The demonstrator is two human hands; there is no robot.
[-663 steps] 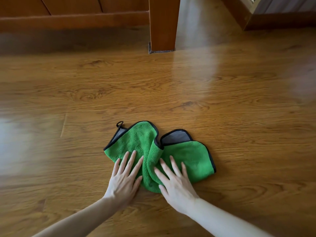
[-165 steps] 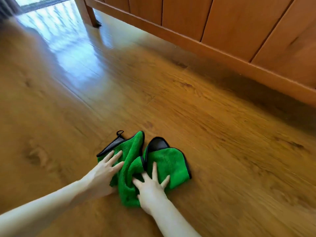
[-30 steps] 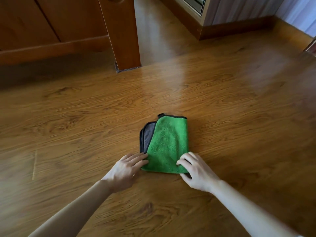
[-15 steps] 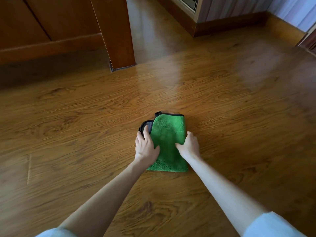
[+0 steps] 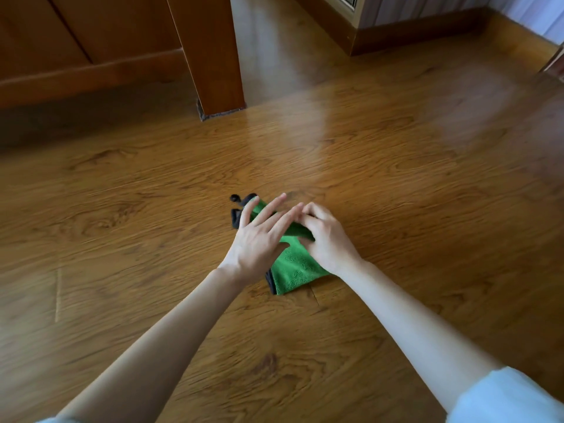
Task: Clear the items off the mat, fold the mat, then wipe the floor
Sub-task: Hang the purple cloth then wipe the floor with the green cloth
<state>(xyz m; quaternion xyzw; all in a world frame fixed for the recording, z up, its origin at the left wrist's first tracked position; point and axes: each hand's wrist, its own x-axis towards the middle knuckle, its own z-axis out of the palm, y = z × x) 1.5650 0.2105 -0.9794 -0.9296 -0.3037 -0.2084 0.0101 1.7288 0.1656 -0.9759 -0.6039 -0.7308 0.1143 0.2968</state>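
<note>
A green cloth [image 5: 294,268] with a black edge and a grey underside lies folded on the wooden floor [image 5: 396,184]. Its black hanging loop sticks out at the far left corner. My left hand [image 5: 259,239] lies flat across the cloth's left part, fingers straight and pointing up and to the right. My right hand [image 5: 326,236] is on the cloth's right side with its fingers curled over the far fold, gripping it. The fingertips of both hands meet above the cloth. Most of the cloth's far half is hidden under the hands.
A thick wooden furniture leg [image 5: 213,56] stands on the floor behind the cloth. A low wooden panel [image 5: 85,74] runs to its left. A wooden skirting and wall corner [image 5: 396,35] sit at the back right.
Both hands have moved up and inward over the cloth. The cloth has been folded smaller and now lies turned at an angle. The left hand has flattened; the right has curled over the fold.
</note>
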